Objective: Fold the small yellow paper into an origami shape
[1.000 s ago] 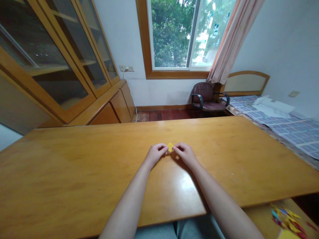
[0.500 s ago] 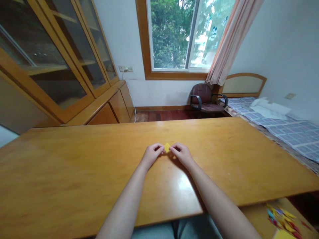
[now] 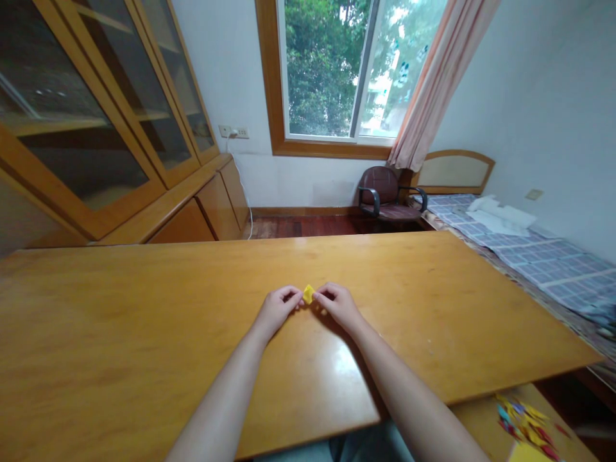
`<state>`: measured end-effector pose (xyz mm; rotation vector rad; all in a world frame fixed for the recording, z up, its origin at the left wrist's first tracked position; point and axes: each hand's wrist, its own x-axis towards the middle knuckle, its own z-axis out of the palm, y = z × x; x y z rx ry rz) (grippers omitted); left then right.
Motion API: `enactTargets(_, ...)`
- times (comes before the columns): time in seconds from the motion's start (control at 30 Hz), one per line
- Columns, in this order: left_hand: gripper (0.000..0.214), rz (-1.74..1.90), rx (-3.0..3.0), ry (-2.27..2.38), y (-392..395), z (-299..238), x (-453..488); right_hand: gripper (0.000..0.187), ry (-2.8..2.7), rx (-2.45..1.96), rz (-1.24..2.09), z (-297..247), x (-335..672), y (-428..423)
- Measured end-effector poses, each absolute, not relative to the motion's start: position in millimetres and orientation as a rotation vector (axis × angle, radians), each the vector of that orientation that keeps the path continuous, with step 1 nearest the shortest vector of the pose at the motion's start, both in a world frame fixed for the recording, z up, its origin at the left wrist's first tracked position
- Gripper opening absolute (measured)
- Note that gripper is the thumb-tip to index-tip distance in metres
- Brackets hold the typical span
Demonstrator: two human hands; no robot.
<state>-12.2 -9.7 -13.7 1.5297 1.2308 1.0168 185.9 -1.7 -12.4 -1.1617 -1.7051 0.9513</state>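
Note:
Between my two hands is a small piece of folded yellow paper [image 3: 308, 294], held just above the wooden table [image 3: 144, 333]. My left hand [image 3: 282, 308] pinches its left side between thumb and fingers. On the opposite side, my right hand [image 3: 337, 301] grips the paper's right edge in a similar pinch. Creases show on the paper, though it is too small for me to make out its exact shape.
At the lower right, a lower wooden surface [image 3: 474, 417] carries a pile of colourful folded pieces [image 3: 527, 423] and yellow sheets [image 3: 529, 453]. Beyond the table stand an office chair [image 3: 385, 192], a bed [image 3: 543, 256] and a glass-door cabinet [image 3: 158, 173].
The yellow paper was a flat diamond; now it looks more folded and raised between my fingers. Both hands keep their pinch. The whole view has shifted slightly.

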Motion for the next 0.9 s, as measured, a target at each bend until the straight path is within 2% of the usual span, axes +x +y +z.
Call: enactTargets(0.9,0.027,1.062,1.501,1.242,-6.5,-9.2,-11.4,0.018,-1.701,-1.166,0.945,-8.5,186.6,-2.2)
